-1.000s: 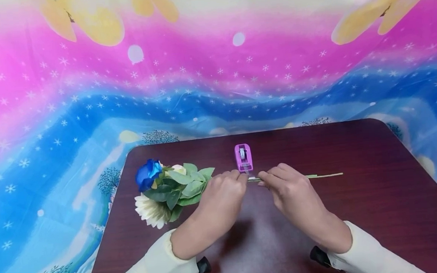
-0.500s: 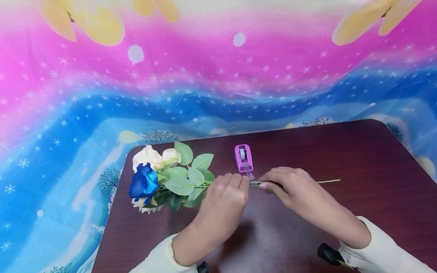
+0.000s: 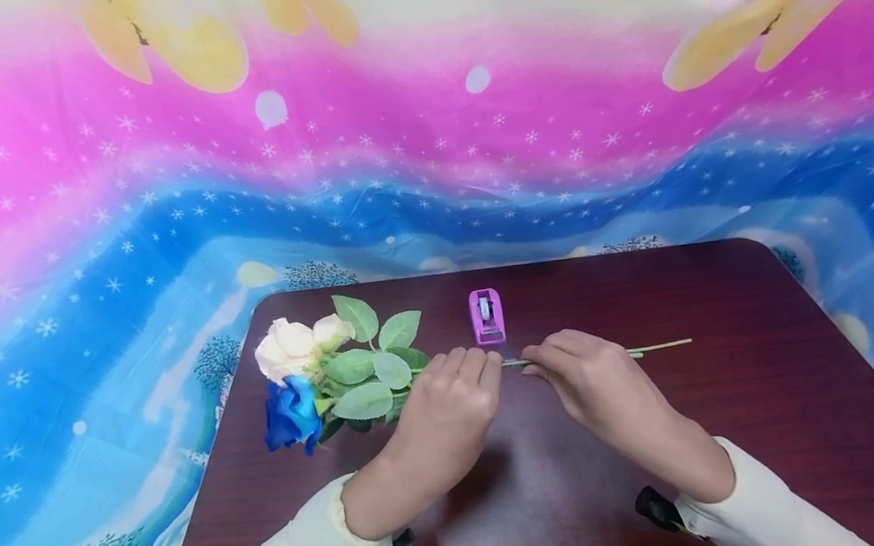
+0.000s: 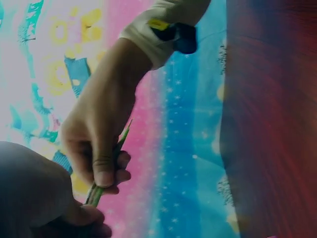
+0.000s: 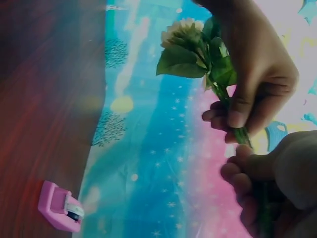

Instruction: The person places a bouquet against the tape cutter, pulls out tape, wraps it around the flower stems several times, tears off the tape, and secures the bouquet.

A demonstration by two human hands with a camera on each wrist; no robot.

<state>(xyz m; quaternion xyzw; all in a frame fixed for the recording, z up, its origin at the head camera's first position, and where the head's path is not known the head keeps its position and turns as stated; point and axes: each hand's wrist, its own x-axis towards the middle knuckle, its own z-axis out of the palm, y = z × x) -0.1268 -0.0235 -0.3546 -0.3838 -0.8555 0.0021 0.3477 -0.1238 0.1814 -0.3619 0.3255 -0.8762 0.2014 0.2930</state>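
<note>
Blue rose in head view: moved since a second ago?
Yes, down the picture: against the unmoved tape dispenser, the blue rose now sits clearly lower.

Head view: bright, generally clear; pale glare and soft shadow on tabletop [image 3: 555,483]. Wrist views: dim foregrounds, softened detail, printed backdrop [image 4: 183,114] overexposed toward one side.
</note>
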